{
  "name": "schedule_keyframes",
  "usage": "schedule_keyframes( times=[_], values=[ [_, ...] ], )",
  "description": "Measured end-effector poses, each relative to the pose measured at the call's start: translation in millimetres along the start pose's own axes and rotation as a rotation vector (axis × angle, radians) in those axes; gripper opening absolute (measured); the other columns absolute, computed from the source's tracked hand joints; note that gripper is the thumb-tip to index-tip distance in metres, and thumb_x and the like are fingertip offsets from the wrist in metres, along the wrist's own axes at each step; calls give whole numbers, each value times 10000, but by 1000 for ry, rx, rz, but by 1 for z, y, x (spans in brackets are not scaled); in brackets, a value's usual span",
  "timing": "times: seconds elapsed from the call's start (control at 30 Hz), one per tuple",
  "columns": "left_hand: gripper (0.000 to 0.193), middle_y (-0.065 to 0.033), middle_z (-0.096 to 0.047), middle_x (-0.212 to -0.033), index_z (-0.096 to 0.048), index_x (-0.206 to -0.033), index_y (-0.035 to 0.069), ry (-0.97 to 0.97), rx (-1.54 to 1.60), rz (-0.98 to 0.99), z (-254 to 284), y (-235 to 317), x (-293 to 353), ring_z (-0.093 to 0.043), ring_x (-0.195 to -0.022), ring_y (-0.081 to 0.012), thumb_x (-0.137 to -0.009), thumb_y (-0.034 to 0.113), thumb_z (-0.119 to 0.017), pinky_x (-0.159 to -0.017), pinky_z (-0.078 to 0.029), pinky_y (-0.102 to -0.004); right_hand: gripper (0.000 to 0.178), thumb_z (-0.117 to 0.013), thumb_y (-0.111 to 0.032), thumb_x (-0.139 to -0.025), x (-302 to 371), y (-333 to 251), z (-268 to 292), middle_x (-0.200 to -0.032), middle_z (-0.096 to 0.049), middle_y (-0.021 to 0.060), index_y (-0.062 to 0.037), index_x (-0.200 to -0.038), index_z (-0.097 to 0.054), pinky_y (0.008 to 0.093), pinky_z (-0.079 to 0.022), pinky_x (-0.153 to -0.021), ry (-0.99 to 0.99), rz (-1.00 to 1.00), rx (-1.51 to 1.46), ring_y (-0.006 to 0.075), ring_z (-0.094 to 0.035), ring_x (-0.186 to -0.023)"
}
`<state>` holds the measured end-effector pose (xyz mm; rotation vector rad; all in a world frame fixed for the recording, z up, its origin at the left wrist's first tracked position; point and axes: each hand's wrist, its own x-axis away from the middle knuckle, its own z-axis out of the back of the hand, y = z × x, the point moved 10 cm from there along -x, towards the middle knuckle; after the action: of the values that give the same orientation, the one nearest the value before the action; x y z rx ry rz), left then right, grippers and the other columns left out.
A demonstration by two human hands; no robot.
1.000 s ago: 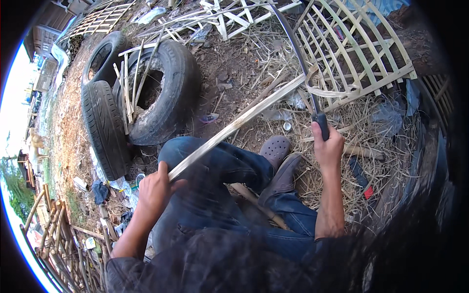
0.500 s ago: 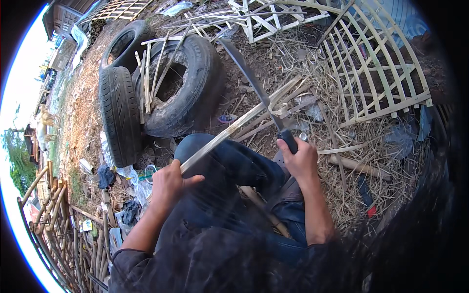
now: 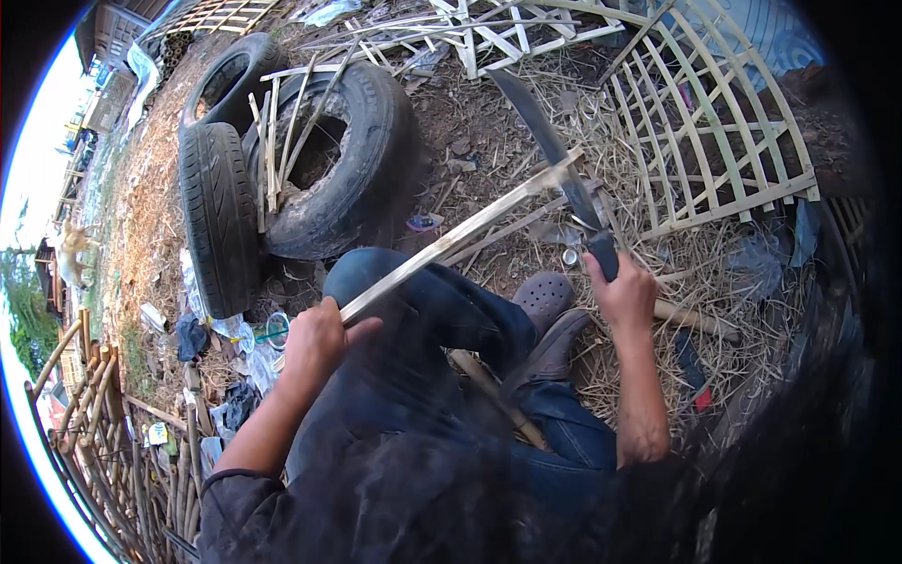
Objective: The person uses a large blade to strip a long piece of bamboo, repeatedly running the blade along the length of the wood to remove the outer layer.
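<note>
On my feed, the brown dirt ground (image 3: 451, 132), cut off by the black lens rim and lost lower right under a dark blur, is the largest thing, littered with pale straw-like shavings (image 3: 742, 362). Three black rubber tyres (image 3: 381, 141) lie left of centre; the rearmost is partly hidden by the others. A pale lattice panel of woven slats (image 3: 733, 208) stands upper right, a bundle of brown wooden poles (image 3: 105, 385) lower left, both running toward the rim. Blue denim trousers (image 3: 442, 310) bend below, largely covered by a dark garment.

The long pale split-wood strip (image 3: 446, 243) slants over the knee. My left hand (image 3: 315, 348) grasps its near end, thumb outstretched, hiding most of that tip. My right hand (image 3: 628, 291) is clenched on the black handle of a long dark steel knife (image 3: 540, 127); its blade crosses the strip's far end, though I cannot tell whether they touch.

Beyond the grey-purple perforated clogs (image 3: 545, 301) sits a small silvery round can (image 3: 570, 256).
</note>
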<state>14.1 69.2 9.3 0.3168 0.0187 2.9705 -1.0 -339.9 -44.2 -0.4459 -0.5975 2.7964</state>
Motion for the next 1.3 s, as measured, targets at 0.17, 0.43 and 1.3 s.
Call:
schedule_keyframes(
  times=[0.17,0.43,1.3],
  values=[
    [652,-257,-579,-626,-506,-719,-31,77,47,-12,-1,0,5,-604,-648,-443,-789,604,-632,-604,-471,-502,514,-606,-512,-856,-11,-22,7,-617,-626,194,-18,-714,-613,471,-495,-563,20,-20,-77,389,-641,-604],
    [626,-258,-590,-640,-500,-685,-20,94,-7,-27,4,5,-1,-609,-653,-442,-777,578,-662,-585,-482,-491,463,-622,-452,-868,-1,-48,-20,-529,-550,135,-11,-728,-620,386,-442,-510,-183,-60,-639,305,-593,-511],
    [603,-254,-580,-639,-503,-759,-22,21,74,-82,-14,-19,-4,-603,-666,-445,-768,554,-681,-587,-462,-497,540,-538,-541,-896,-37,70,49,-619,-636,150,-32,-756,-655,430,-477,-524,19,-205,205,333,-635,-552]
  ],
)
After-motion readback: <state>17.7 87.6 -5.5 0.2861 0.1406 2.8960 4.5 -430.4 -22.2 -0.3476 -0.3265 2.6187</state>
